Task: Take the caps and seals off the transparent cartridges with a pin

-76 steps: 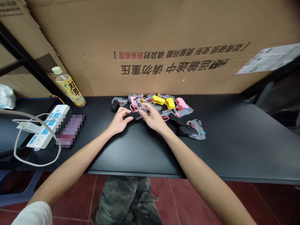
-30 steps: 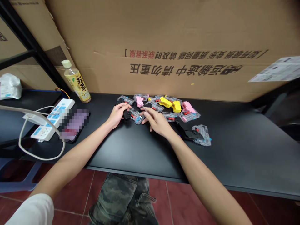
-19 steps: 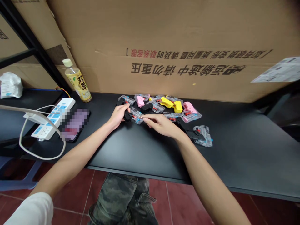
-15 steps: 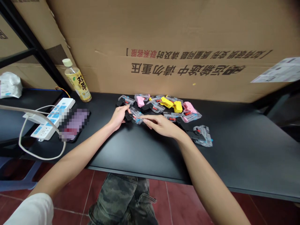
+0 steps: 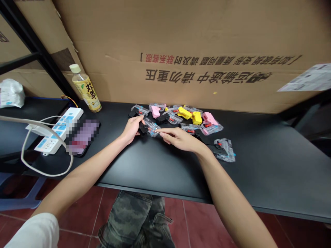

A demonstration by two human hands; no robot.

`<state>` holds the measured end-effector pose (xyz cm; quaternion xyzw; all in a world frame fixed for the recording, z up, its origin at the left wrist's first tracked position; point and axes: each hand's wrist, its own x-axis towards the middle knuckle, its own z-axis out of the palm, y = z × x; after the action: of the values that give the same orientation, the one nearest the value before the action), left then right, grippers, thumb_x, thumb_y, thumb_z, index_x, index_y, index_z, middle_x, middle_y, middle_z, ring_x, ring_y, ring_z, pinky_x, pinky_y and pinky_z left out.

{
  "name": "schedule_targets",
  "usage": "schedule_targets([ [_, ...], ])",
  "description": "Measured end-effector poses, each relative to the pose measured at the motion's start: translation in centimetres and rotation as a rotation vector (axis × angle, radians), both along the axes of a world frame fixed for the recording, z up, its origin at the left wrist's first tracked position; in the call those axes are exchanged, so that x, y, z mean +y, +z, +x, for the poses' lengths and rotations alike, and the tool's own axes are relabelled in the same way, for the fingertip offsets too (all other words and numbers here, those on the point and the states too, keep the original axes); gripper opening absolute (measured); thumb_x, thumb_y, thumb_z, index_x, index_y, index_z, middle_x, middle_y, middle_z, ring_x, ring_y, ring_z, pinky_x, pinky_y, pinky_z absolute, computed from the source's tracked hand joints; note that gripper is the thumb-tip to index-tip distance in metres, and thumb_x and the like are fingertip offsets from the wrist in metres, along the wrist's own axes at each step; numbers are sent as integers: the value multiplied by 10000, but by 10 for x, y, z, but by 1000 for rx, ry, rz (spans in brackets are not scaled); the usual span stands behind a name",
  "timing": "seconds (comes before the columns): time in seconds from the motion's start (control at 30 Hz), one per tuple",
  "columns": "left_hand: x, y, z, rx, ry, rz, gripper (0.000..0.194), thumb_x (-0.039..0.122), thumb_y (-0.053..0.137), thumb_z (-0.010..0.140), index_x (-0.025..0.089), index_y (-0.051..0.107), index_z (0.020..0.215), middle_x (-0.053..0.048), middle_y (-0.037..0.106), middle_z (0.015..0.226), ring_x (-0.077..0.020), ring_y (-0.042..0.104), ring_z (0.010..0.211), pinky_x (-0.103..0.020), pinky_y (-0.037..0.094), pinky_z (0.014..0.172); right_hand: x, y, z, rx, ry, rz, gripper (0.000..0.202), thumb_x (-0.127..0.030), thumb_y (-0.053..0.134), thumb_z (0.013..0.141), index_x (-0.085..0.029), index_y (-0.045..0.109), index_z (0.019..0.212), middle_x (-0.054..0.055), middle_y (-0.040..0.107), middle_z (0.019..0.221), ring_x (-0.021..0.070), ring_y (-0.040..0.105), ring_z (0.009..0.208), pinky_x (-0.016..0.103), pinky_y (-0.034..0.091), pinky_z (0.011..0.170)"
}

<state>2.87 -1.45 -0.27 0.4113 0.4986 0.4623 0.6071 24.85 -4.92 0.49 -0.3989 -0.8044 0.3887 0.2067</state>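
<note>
- Fingers of the left hand are clamped on the dark end of a black-and-clear toy, held low at the worktop; whether it touches the surface is hard to tell.
- Fingers of the right hand are pinched together on a thin metal tool, to the right of the black-and-clear toy, its tip over or against the red part; exact contact is too small to see.
- Just beyond the black-and-clear toy lie a pink piece and a black piece; past them to the right are two yellow pieces and a pink-and-clear toy.
- Well to its left stand a bottle and a power strip.
- The tip could skid off the smooth clear plastic, I judge, if pushed at a slant, and nick the left fingers close by.
- Should the left grip loosen, the black-and-clear toy could twist under the tool's push, since it seems held at one end only.
- Too much force might crack the thin-looking shell or spring a small part loose among the crowded pieces.
</note>
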Motion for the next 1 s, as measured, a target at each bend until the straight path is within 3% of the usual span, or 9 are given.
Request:
schedule_targets([
  [0.27, -2, 0, 2, 47, 13, 10, 393, 296, 548, 967, 167, 553, 596, 37, 485, 456, -68, 402, 357, -172, 223, 361, -1, 3, -1, -16, 32, 14, 515, -491, 403, 1048, -116, 711, 1221, -4, 561, 688, 135, 487, 623, 267, 418, 655],
  [0.53, -5, -3, 4, 182, -1, 106, 402, 257, 538, 972, 165, 555, 581, 45, 489, 476, -65, 386, 371, -185, 256, 378, -2, -5, 1, -34, 54, 58, 539, -390, 366, 1073, -170, 441, 1559, -26, 568, 700, 141, 530, 630, 276, 463, 694],
  [0.83, -9, 5, 4, 82, -24, -21, 387, 273, 568, 919, 173, 529, 547, 38, 466, 464, -83, 394, 396, -198, 231, 400, -10, 1, -9, -75, 122, 108, 568, -244, 326, 1074, -236, 306, 1642, -67, 381, 667, 119, 384, 585, 236, 406, 637],
  [1.0, -11, -2, 9, 155, 89, 86, 406, 256, 509, 943, 176, 535, 546, 37, 461, 463, -89, 391, 419, -210, 254, 435, -9, -5, -8, -93, 144, 103, 640, -176, 334, 1032, -229, 239, 1662, -56, 386, 689, 134, 405, 614, 255, 412, 651],
])
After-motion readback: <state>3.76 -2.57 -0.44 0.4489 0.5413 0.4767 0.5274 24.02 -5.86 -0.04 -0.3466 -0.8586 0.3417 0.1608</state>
